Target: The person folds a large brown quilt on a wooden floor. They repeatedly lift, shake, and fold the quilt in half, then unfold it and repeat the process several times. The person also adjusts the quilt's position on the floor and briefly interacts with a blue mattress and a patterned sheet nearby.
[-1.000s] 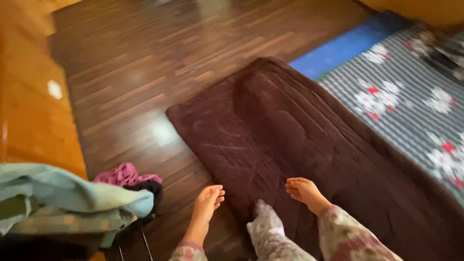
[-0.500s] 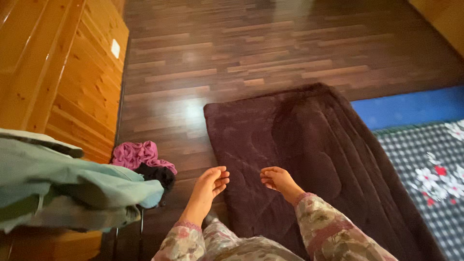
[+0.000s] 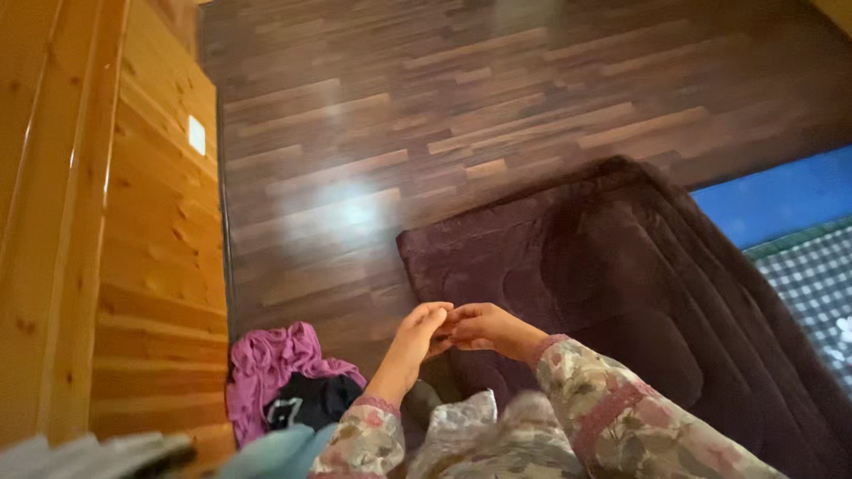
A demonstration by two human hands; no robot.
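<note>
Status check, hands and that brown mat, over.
Left hand and right hand empty, fingertips meeting. Both above near edge of brown mat. Pink and black clothes left, apart from it.

Two bare hands are seen, left hand (image 3: 415, 341) and right hand (image 3: 484, 326), with no rings or gloves made out. Long sleeves are worn on both arms: pale fabric printed with muted pink and green flowers, each cuff edged by a dusky pink band. Matching floral cloth is seen at the lap.

Only one label-like item: small white rectangular sticker (image 3: 197, 135) on the orange pine wall panel (image 3: 151, 231) at left; writing unreadable, no packages or screens
</note>
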